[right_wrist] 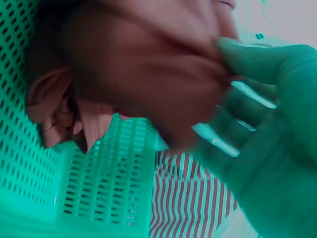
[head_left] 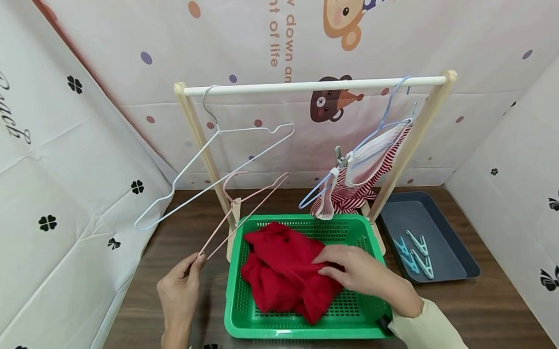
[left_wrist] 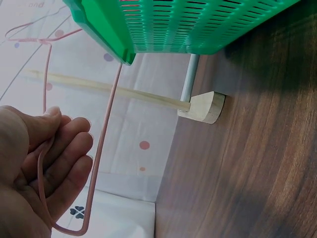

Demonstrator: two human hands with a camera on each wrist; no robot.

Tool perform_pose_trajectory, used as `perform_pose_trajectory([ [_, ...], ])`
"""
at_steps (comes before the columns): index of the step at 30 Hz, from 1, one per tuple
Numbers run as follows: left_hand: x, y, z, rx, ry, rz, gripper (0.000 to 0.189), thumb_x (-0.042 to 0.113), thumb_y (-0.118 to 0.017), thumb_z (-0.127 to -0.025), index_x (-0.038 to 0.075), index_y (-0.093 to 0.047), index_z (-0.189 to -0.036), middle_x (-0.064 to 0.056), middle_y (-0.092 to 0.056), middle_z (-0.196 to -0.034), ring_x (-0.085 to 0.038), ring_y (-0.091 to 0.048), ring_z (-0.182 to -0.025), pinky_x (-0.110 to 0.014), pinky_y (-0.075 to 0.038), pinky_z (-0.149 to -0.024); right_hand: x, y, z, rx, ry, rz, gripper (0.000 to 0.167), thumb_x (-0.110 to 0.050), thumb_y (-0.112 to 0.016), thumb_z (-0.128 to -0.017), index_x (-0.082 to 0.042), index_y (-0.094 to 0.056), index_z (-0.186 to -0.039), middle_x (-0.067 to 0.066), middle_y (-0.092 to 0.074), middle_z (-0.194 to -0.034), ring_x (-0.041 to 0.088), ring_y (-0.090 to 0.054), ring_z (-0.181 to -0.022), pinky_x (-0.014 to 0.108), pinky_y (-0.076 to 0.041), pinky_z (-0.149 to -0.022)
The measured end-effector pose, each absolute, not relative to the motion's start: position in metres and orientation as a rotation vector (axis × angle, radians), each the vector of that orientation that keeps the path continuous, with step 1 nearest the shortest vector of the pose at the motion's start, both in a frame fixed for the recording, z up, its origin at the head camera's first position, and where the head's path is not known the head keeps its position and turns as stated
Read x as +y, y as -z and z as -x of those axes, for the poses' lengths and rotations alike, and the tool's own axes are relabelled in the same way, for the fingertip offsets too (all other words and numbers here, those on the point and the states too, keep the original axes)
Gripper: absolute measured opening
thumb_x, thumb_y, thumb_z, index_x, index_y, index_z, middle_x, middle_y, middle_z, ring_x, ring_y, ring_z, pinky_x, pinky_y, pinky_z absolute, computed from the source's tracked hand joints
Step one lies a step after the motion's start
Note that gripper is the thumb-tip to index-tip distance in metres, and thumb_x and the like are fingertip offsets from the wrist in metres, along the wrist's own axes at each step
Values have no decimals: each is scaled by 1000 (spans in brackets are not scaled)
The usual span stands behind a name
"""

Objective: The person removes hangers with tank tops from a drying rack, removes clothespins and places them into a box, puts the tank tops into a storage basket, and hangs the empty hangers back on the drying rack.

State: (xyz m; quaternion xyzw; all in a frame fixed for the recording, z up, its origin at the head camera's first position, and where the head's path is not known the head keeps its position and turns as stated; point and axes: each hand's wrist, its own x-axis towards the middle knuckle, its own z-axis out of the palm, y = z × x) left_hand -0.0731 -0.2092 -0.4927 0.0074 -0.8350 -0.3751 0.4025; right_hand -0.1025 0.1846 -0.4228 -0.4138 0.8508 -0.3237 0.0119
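My left hand (head_left: 179, 291) pinches one end of a pink clothes hanger (left_wrist: 104, 129) between thumb and fingers, left of a green basket (head_left: 308, 333). In the left wrist view the hanger's end loops over the palm and its hook points away. A crumpled red cloth (head_left: 287, 266) lies in the basket. Over its right side is my right hand (head_left: 357, 272), thumb and fingertips gripping a fold. The right wrist view is blurred and off in colour, with the cloth between thumb and fingers. What kind of garment it is cannot be told.
A wooden rack with a white rail (head_left: 276, 88) stands behind the basket. From it hang a white hanger (head_left: 187, 170) and a blue hanger (head_left: 388, 106) bearing red-striped cloth (head_left: 349, 192). A dark tray (head_left: 448, 251) at right holds several clothespins (head_left: 421, 257).
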Motion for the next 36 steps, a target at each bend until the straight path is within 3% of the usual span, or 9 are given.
perform_pose_trajectory([
  [8,-209,493,73,-2112,941,-8,13,-7,-88,-83,-3,-83,-94,-12,-79,-83,-11,-74,-73,-4,-48,-69,200,422,97,2517,732,1023,17,-20,-81,-97,-15,-77,-113,-4,-72,-113,12,-66,-101,34,-58,-85],
  [12,-208,493,74,-2101,933,5,13,-7,-88,-82,-3,-83,-94,-12,-79,-83,-13,-74,-71,-4,-48,-69,196,423,94,2557,785,959,27,-32,-79,-99,-14,-76,-120,-3,-71,-119,18,-67,-109,39,-58,-92],
  [18,-206,491,76,-2094,919,8,14,-6,-89,-82,-2,-83,-93,-12,-79,-83,-16,-75,-69,-5,-48,-68,175,421,90,2594,799,995,34,-33,-72,-104,-14,-74,-132,1,-67,-134,24,-61,-125,45,-55,-103],
  [26,-206,490,76,-2105,894,10,13,-5,-89,-82,-1,-83,-93,-10,-79,-83,-20,-75,-68,-5,-48,-67,166,419,84,2494,754,1002,26,-31,-72,-104,-16,-76,-125,-8,-68,-116,10,-62,-107,34,-57,-91],
  [36,-203,486,77,-2090,894,54,17,-6,-90,-80,-1,-84,-95,-10,-79,-83,-17,-75,-69,-6,-50,-68,182,419,83,2707,812,942,26,-28,-70,-106,-12,-76,-126,-2,-71,-122,18,-67,-112,40,-59,-94],
])
